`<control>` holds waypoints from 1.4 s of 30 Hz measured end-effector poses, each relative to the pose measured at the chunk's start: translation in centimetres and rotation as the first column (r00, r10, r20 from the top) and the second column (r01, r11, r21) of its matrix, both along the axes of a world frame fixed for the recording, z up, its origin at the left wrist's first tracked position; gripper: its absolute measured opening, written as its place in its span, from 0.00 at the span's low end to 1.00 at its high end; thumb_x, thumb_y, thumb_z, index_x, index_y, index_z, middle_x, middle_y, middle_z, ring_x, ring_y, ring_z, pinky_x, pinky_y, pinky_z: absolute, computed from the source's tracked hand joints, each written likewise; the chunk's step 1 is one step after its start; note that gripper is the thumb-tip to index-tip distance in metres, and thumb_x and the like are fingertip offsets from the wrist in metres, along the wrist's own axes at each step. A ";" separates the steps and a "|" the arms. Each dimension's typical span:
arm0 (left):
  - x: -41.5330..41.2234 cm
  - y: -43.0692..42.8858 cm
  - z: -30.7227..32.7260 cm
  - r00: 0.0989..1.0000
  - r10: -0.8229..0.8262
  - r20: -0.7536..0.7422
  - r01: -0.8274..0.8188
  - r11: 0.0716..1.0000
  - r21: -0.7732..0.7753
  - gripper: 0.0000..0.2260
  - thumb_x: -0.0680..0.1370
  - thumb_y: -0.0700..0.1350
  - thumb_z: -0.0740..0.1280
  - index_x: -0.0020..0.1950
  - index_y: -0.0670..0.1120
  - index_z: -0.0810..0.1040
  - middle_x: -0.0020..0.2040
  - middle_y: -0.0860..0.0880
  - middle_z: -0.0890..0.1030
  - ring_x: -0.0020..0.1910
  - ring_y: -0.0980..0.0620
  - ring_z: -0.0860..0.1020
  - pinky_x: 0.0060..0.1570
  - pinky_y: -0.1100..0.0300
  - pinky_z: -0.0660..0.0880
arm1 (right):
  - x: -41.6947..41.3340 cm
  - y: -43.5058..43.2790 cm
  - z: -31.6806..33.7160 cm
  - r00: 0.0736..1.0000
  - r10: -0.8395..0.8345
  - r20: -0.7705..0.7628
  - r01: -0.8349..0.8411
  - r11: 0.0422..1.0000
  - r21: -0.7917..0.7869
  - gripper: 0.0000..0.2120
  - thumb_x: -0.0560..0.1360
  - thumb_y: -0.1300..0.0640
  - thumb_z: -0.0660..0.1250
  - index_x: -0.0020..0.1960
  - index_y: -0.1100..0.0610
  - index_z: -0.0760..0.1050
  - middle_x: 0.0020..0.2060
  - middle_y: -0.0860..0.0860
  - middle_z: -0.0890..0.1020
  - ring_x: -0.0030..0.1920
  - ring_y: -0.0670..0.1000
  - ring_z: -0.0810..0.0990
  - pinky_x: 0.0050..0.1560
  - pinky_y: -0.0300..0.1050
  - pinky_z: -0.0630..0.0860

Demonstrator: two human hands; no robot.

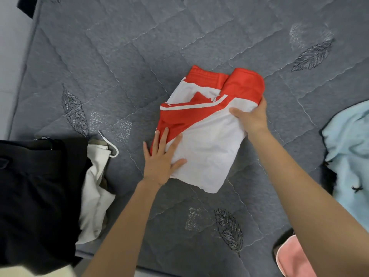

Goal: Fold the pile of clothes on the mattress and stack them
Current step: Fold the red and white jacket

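Note:
A red and white garment (207,134) lies folded into a compact bundle in the middle of the grey quilted mattress (123,62). My left hand (162,156) presses flat on its lower left edge, fingers straight and spread. My right hand (252,115) grips the garment's right edge, thumb on top of the white cloth and fingers under it. On the left lies a pile with a black garment (38,192) over a cream one (95,186).
A light blue garment (349,156) lies at the right edge of the mattress. A pink item (293,258) shows at the bottom right. A white cord (111,146) pokes out of the left pile. Bare mattress stretches behind the red garment.

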State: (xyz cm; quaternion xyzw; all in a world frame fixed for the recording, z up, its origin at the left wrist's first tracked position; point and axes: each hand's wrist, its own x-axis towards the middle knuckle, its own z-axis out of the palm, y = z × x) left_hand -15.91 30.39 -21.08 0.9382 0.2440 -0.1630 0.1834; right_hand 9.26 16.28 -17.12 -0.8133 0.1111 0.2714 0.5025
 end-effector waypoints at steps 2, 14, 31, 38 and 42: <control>0.0 0.1 0.6 1.000 -0.017 0.024 0.017 0.999 0.032 0.32 0.74 0.71 0.46 0.76 0.63 0.46 0.80 0.49 0.48 0.78 0.47 0.44 0.72 0.34 0.44 | -0.9 -0.5 0.9 0.996 -0.092 0.003 0.092 0.995 -0.024 0.40 0.66 0.64 0.77 0.72 0.58 0.61 0.64 0.54 0.74 0.62 0.52 0.75 0.67 0.49 0.71; -1.5 -9.9 4.2 0.389 0.918 -0.080 -0.873 0.339 -0.349 0.33 0.75 0.57 0.69 0.72 0.39 0.65 0.79 0.43 0.45 0.77 0.44 0.52 0.74 0.47 0.55 | -12.4 -11.4 2.2 0.788 -0.556 -0.265 0.560 0.826 -0.067 0.31 0.68 0.63 0.77 0.67 0.62 0.70 0.61 0.55 0.79 0.56 0.52 0.79 0.64 0.50 0.74; -4.6 -11.2 5.9 0.492 0.863 -0.111 -0.659 0.286 -0.696 0.20 0.77 0.49 0.70 0.67 0.49 0.73 0.58 0.54 0.79 0.56 0.55 0.77 0.55 0.58 0.74 | -9.6 -17.6 2.7 0.925 0.359 -0.122 -0.379 0.863 -0.334 0.61 0.44 0.25 0.76 0.69 0.55 0.64 0.60 0.52 0.76 0.62 0.56 0.73 0.66 0.56 0.70; -4.6 -10.1 6.1 0.643 0.742 -0.191 -0.593 0.324 -0.737 0.25 0.74 0.45 0.74 0.68 0.48 0.70 0.59 0.55 0.78 0.58 0.57 0.76 0.52 0.65 0.74 | -9.3 -16.7 3.9 0.911 0.340 -0.232 -0.342 0.939 0.033 0.45 0.66 0.65 0.78 0.75 0.55 0.56 0.57 0.43 0.74 0.54 0.43 0.76 0.49 0.30 0.71; -4.3 -9.5 8.1 0.479 0.822 -0.306 -0.633 0.082 -0.770 0.13 0.74 0.41 0.73 0.55 0.48 0.76 0.47 0.55 0.80 0.45 0.56 0.80 0.33 0.67 0.76 | -9.6 -17.0 4.4 0.804 0.339 -0.488 -0.297 0.941 0.165 0.26 0.68 0.65 0.75 0.64 0.58 0.74 0.47 0.49 0.86 0.43 0.46 0.85 0.49 0.43 0.81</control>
